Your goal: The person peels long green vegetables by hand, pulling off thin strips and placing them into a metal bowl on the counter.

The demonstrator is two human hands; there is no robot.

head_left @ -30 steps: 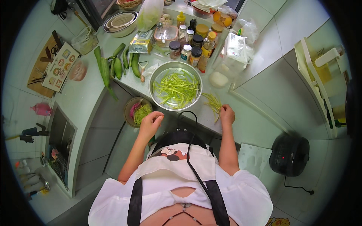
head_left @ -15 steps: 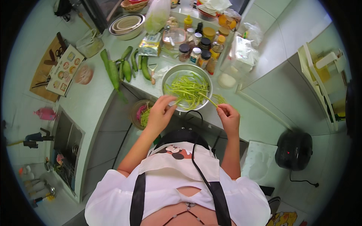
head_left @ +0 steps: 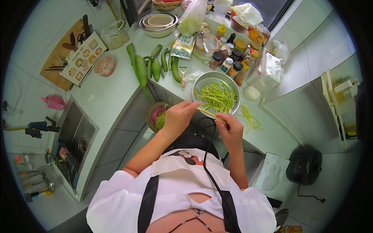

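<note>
A thin green vegetable stem [head_left: 207,112] stretches between my hands, just over the near rim of a round metal bowl [head_left: 194,90]. My left hand [head_left: 179,119] is closed in a pinch at its left end. The other end is pinched by my right hand [head_left: 230,130], its fingertips curled inward. Many cut green stems [head_left: 217,96] lie heaped in the bowl. A smaller bunch of loose stems [head_left: 250,118] rests on the counter right of it. Below my left hand stands a bin [head_left: 150,119] with green scraps in it.
Long green gourds [head_left: 140,70] and a peeler [head_left: 183,77] lie left of the bowl. Jars [head_left: 216,60] and bottles crowd behind it. A sink [head_left: 79,132] is at far left; a black cooker [head_left: 304,166] stands at right. A black cord [head_left: 210,145] hangs down my front.
My hands have come closer together, with the stem now held between both; before, only the right held it. The view has shifted, so the counter things appear further right.
</note>
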